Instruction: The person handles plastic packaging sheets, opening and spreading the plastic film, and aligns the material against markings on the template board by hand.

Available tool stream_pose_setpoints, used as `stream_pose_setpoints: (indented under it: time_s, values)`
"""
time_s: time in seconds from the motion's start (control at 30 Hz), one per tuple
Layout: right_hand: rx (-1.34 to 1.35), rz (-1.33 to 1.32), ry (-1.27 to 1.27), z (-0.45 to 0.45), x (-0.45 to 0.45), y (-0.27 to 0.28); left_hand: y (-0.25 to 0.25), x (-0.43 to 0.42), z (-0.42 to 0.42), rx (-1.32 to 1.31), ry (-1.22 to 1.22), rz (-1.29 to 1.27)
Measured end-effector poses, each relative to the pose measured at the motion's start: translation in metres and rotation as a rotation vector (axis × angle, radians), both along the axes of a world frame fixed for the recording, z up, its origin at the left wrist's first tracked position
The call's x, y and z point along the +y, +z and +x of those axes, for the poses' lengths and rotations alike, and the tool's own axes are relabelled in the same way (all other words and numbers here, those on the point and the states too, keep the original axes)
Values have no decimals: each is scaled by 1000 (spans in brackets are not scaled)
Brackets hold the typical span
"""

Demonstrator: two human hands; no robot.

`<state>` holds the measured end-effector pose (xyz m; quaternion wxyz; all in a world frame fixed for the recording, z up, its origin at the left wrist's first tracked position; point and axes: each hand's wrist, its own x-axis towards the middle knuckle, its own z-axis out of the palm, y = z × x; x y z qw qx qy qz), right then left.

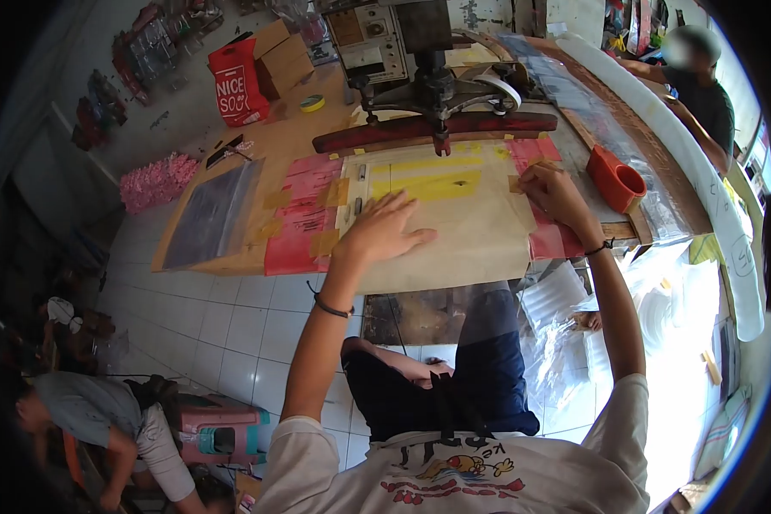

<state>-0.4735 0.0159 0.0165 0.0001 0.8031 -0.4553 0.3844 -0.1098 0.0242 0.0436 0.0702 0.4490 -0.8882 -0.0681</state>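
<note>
A cream sheet [454, 244] lies on the worktable under the dark red bar [437, 131] of a machine. Yellow strips [437, 186] show on the sheet, and red taped pieces [298, 214] flank it. My left hand [385, 227] rests flat on the sheet's left part with its fingers spread, holding nothing. At the sheet's upper right edge, my right hand [552, 193] has its fingers pinched together beside a small tan tape piece [515, 184]. Whatever is between those fingertips is too small to make out.
An orange-red holder [615, 180] stands at the right of the table. A yellow tape roll [312, 104] and a red bag [238, 84] are at the back left. One person [702, 94] is at upper right, another [94, 420] at lower left.
</note>
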Motion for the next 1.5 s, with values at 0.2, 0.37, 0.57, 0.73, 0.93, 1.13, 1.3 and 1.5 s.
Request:
stream_pose_setpoints:
  time_s: [0.2, 0.37, 0.57, 0.73, 0.93, 1.13, 1.3, 1.5]
  values:
    - [51, 115, -143, 11, -28, -3, -12, -49, 16, -134, 115, 41]
    - [175, -71, -278, 18, -39, -12, -4, -65, 11, -354, 218, -188]
    - [73, 43, -275, 8, -50, -17, -14, -35, 10, -132, 87, -94]
    - [113, -32, -64, 5, -41, -7, -12, -59, 19, -189, 51, -57]
    - [174, -53, -80, 11, -33, 1, -11, -66, 21, -230, 60, -88]
    - [324, 210, -96, 18, -35, -12, 6, -63, 13, -332, 93, -95]
    - [428, 233, -171, 24, -40, 1, -9, -88, 28, -218, 88, -145]
    - [398, 158, -207, 22, -50, -12, -15, -90, 35, 153, 89, -154]
